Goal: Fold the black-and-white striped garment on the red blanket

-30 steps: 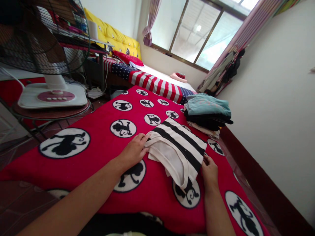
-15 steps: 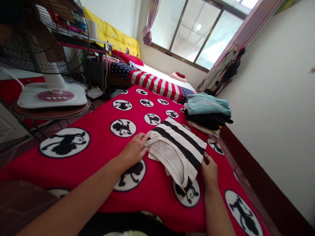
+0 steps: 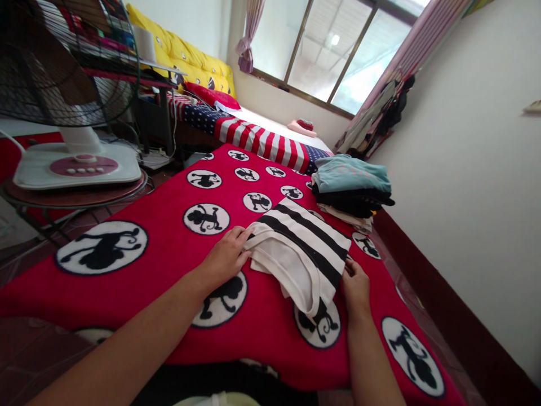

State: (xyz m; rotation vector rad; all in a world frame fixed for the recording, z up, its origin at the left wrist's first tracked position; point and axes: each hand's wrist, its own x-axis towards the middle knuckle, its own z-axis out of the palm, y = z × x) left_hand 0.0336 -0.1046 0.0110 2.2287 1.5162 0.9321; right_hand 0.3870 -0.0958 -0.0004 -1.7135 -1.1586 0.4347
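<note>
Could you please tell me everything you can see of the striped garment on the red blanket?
The striped garment is soft cloth, folded into a rough rectangle, with broad black and white bands on top and plain white layers below. It lies flat on the red blanket. The left hand rests at its left edge, and the right hand touches its right corner.

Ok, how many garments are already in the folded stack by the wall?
3 layers show in the folded stack: a teal one on top, a black one beneath it, a pale one at the bottom. More may be hidden between layers.
</note>
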